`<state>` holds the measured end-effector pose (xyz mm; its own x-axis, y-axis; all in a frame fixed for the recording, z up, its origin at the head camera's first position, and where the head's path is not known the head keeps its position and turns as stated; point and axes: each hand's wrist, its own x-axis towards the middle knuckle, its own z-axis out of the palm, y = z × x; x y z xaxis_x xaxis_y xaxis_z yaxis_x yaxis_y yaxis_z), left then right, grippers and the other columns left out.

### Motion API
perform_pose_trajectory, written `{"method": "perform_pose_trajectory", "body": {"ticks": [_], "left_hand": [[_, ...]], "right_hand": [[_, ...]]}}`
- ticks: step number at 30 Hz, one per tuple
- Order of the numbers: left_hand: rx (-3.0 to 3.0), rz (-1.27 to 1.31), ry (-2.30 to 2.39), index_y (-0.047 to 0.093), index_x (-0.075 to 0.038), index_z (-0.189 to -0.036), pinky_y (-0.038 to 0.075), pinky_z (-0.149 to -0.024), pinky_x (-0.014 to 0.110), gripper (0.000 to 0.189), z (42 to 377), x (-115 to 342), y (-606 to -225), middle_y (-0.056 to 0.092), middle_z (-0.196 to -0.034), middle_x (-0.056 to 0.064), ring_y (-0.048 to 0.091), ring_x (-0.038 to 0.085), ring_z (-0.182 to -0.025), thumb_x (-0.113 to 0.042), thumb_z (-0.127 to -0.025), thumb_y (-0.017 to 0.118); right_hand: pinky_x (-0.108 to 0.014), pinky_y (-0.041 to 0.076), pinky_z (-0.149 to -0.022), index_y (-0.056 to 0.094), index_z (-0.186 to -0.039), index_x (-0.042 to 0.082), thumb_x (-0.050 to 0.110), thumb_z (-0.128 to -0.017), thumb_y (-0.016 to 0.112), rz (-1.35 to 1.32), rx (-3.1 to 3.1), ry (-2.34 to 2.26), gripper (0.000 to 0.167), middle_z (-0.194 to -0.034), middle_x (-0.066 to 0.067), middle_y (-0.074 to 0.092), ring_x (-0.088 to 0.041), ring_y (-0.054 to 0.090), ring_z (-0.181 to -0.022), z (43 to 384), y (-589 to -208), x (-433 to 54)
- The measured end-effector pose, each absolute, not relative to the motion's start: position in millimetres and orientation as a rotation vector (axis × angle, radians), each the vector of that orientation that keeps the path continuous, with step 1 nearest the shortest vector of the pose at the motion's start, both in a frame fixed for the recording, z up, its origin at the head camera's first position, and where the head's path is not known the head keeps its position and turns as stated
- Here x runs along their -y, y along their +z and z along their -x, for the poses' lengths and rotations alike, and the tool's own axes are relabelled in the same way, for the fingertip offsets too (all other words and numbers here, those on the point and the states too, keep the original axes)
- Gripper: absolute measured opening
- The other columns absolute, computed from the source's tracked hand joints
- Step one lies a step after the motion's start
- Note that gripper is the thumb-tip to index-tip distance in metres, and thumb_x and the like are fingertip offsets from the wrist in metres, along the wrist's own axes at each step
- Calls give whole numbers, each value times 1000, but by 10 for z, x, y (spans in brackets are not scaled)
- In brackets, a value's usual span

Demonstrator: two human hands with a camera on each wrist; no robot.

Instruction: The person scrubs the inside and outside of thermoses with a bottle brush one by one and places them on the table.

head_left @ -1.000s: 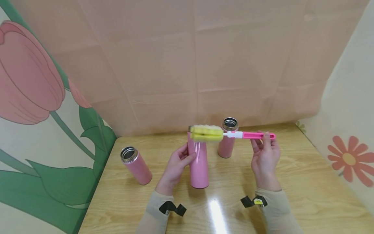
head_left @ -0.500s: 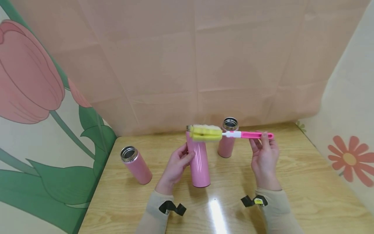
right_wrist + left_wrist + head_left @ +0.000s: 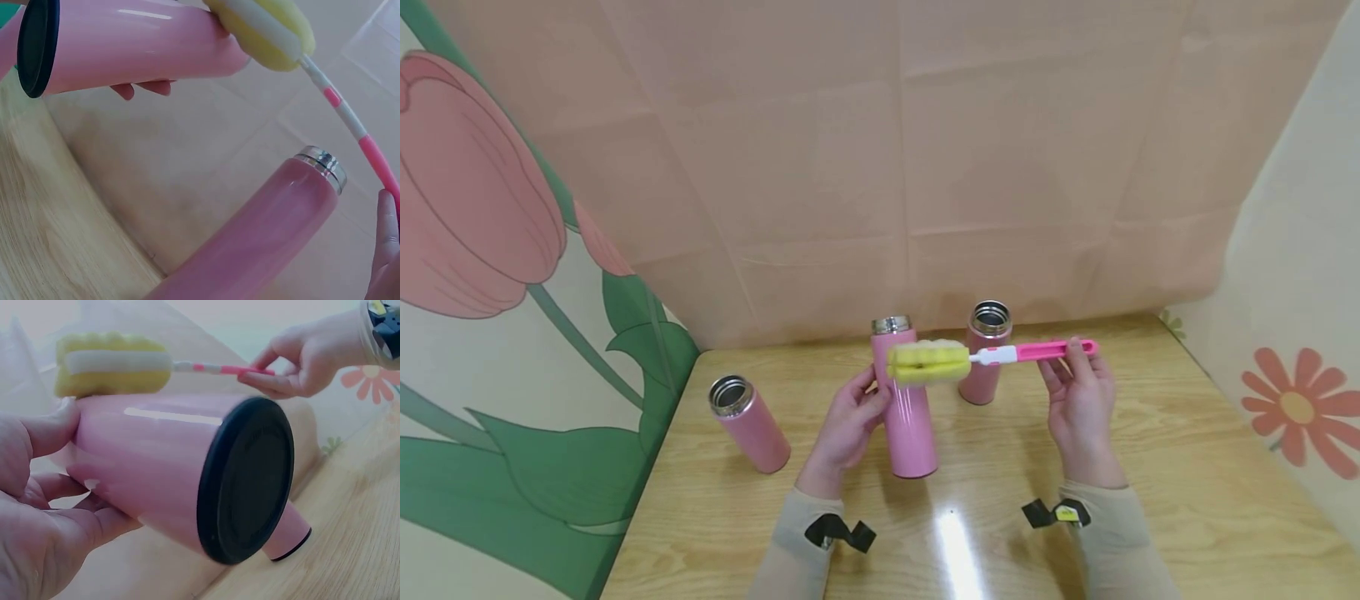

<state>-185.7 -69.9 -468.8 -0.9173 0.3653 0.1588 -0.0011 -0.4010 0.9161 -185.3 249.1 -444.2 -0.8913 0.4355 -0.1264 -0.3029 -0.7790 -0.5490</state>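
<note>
Backdrop: in the head view, a creased pinkish-beige cloth [image 3: 887,167] hung behind a wood-grain tabletop [image 3: 1217,483], with a painted tulip [image 3: 475,183] at the left and a coral flower [image 3: 1297,408] at the right.
Tall pink bottle [image 3: 912,433]: it was held slightly tilted above the tabletop, its metal neck [image 3: 892,324] at the far end.
Left hand [image 3: 847,421]: the thumb and fingers were curled round the bottle's upper half.
Yellow sponge bottle brush [image 3: 929,363]: it lay crosswise in front of the bottle's upper part.
Right hand [image 3: 1084,404]: the thumb and fingers pinched the end of the pink handle [image 3: 1045,350].
Standing bottles: a lidless pink flask [image 3: 763,433] stood on the left, and a second lidless flask [image 3: 980,375] stood behind the brush.
Black base [image 3: 253,481]: in the left wrist view it faced the camera; the sponge ran along the bottle's upper side, contact unclear.
Bottle underside: in the right wrist view, two left fingertips [image 3: 156,87] showed beneath it; the sponge overlapped the neck end, and the right hand was partly cut off.
</note>
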Motion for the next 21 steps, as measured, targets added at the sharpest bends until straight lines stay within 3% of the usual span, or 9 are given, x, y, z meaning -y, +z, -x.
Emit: {"method": "perform_pose_trajectory", "body": {"ticks": [6, 14, 21], "left_hand": [[-1560, -490, 2452, 40, 9, -159, 57, -93, 31, 53, 1858, 723, -4672, 60, -136, 4, 65, 15, -112, 1, -108, 53], [-1507, -482, 2506, 36, 12, -159, 57, -88, 29, 50, 1877, 734, -4672, 63, -130, 3, 66, 12, -103, 2, -110, 46], [-1518, -467, 2507, 35, 11, -160, 56, -93, 29, 51, 1888, 756, -4679, 63, -133, 6, 65, 16, -112, 1, -111, 46]], "right_hand": [[-33, 64, -83, 64, -101, 2, 8, -105, 68, 297, 847, 2664, 9, -96, -10, 73, -22, 76, -82, 1839, -4454, -2526], [-32, 63, -84, 65, -103, 4, 9, -108, 64, 253, 1004, 2681, 6, -102, -11, 75, -21, 76, -85, 1835, -4483, -2558], [-31, 64, -83, 66, -107, 5, 12, -105, 70, 205, 1159, 2667, 9, -102, -9, 75, -19, 77, -86, 1844, -4498, -2572]]}}
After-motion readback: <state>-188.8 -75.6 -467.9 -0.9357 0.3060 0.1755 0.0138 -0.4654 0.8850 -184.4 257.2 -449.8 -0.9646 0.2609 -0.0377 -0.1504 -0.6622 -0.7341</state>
